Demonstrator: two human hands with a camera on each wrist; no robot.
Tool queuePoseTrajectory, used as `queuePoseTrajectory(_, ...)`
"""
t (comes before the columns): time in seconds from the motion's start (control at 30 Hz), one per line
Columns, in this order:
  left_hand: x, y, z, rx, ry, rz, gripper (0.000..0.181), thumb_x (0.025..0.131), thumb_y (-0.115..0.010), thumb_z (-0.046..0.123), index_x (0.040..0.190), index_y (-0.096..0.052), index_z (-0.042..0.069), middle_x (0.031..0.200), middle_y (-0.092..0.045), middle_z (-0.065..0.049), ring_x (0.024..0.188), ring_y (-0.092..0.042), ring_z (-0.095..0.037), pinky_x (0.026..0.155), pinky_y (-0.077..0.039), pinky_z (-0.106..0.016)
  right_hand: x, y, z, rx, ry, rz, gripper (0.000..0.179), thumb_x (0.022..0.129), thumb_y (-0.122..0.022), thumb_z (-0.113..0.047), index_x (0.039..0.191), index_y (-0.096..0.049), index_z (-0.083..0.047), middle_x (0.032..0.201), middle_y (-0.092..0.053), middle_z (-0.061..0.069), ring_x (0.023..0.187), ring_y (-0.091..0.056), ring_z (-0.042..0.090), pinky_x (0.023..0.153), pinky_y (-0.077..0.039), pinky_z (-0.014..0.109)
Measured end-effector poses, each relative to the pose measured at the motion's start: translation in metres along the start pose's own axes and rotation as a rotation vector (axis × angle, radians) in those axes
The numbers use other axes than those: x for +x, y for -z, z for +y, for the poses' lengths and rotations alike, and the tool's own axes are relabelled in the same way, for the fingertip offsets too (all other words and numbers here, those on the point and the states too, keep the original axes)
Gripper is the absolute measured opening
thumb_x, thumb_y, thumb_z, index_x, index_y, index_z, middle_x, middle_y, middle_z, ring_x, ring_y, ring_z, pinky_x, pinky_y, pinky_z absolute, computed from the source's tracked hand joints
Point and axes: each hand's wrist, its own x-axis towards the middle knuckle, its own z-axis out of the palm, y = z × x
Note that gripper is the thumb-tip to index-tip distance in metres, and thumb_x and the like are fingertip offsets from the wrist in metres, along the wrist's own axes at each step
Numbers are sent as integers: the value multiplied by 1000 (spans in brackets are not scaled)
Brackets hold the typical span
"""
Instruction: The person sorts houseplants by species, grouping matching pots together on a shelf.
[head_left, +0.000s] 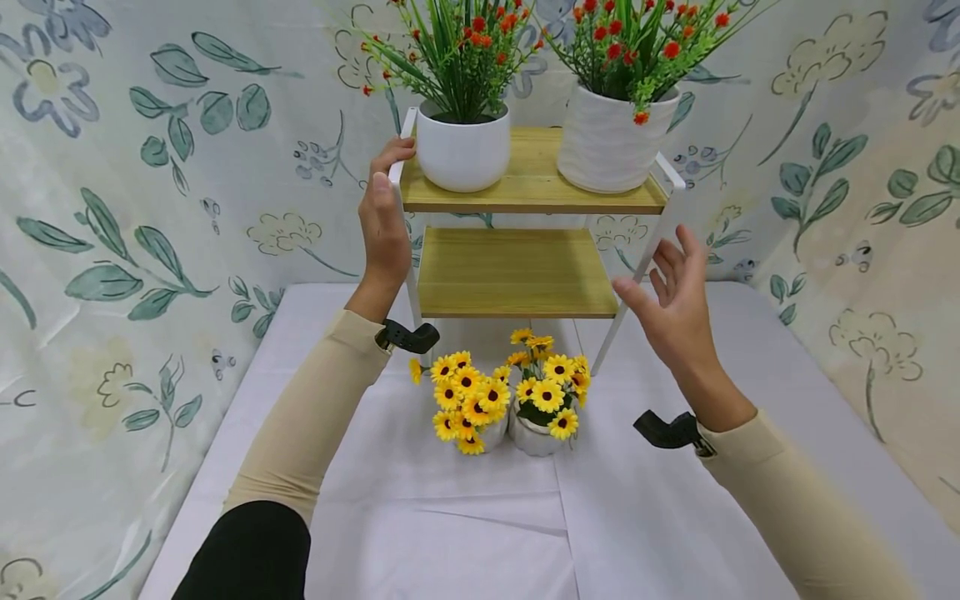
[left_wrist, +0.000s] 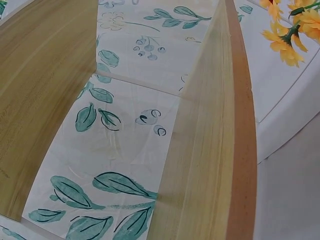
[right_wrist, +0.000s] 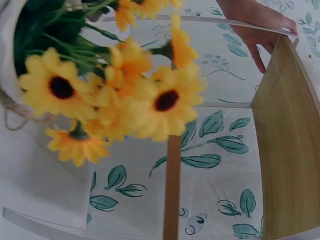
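A two-tier shelf with wooden boards [head_left: 517, 271] and a white frame [head_left: 613, 337] stands on the cloth-covered table. My left hand [head_left: 386, 221] grips the frame at the upper left, thumb in front and fingers round the upright; the same left hand [right_wrist: 257, 25] shows beyond the boards in the right wrist view. Beside the right leg is my right hand [head_left: 675, 304], fingers spread and slightly bent, thumb tip overlapping the leg. On the top board sit a smooth white flowerpot [head_left: 463, 154] and a ribbed white flowerpot [head_left: 615, 142], both with red-flowered plants. The lower board [left_wrist: 205, 150] is bare.
Two small pots of yellow sunflowers [head_left: 468, 396] [head_left: 547, 392] stand on the white tablecloth [head_left: 450, 533] before the shelf. Sunflowers [right_wrist: 160, 100] fill much of the right wrist view. A floral backdrop [head_left: 187, 250] hangs behind and at both sides.
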Motion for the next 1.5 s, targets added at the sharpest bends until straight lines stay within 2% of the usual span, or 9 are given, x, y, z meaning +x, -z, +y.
queuePoseTrajectory(0.2, 0, -1, 2, -20, -2, -7, 62, 97, -19, 37, 120, -48, -12, 136, -47, -27, 137, -37, -22, 116, -21, -33, -31, -1, 17, -122, -32, -62, 98, 83, -72, -15, 154, -4, -17, 156, -20, 12, 145, -19, 24, 118, -15, 43)
queuePoseTrajectory(0.5, -1, -1, 3, -17, 9, 1, 60, 96, -19, 35, 121, -48, -12, 136, -48, -26, 136, -38, -19, 116, -20, -32, -61, -4, 31, -176, -71, -89, 97, 84, -73, -15, 154, -6, -18, 155, -23, 14, 144, -22, 27, 116, -19, 49)
queuePoseTrajectory(0.73, -2, 1, 3, -13, 7, -10, 58, 96, -19, 32, 121, -47, -12, 137, -47, -27, 137, -37, -20, 117, -19, -32, -82, -8, 42, -235, -84, -163, 100, 83, -74, -15, 155, -5, -18, 156, -21, 19, 143, -23, 34, 114, -21, 54)
queuePoseTrajectory(1.1, 0, 1, 9, -22, 11, -12, 58, 95, -19, 29, 121, -47, -14, 136, -47, -28, 137, -38, -21, 116, -20, -32, -104, -18, 50, -260, -102, -253, 104, 78, -79, -15, 154, -8, -13, 154, -24, 17, 142, -24, 35, 112, -23, 54)
queuePoseTrajectory(1.3, 0, 1, 9, -16, 15, -14, 57, 95, -18, 28, 121, -47, -13, 137, -46, -28, 137, -38, -20, 116, -20, -32, -115, -23, 57, -286, -162, -291, 106, 77, -80, -26, 155, -8, -16, 156, -25, 12, 143, -25, 31, 113, -24, 53)
queuePoseTrajectory(1.5, 0, 1, 8, -13, 12, -12, 55, 95, -18, 26, 120, -47, -13, 136, -47, -27, 136, -38, -19, 116, -20, -32, -124, -29, 68, -300, -185, -333, 110, 75, -82, -31, 155, -7, -19, 157, -21, 13, 142, -25, 33, 112, -26, 54)
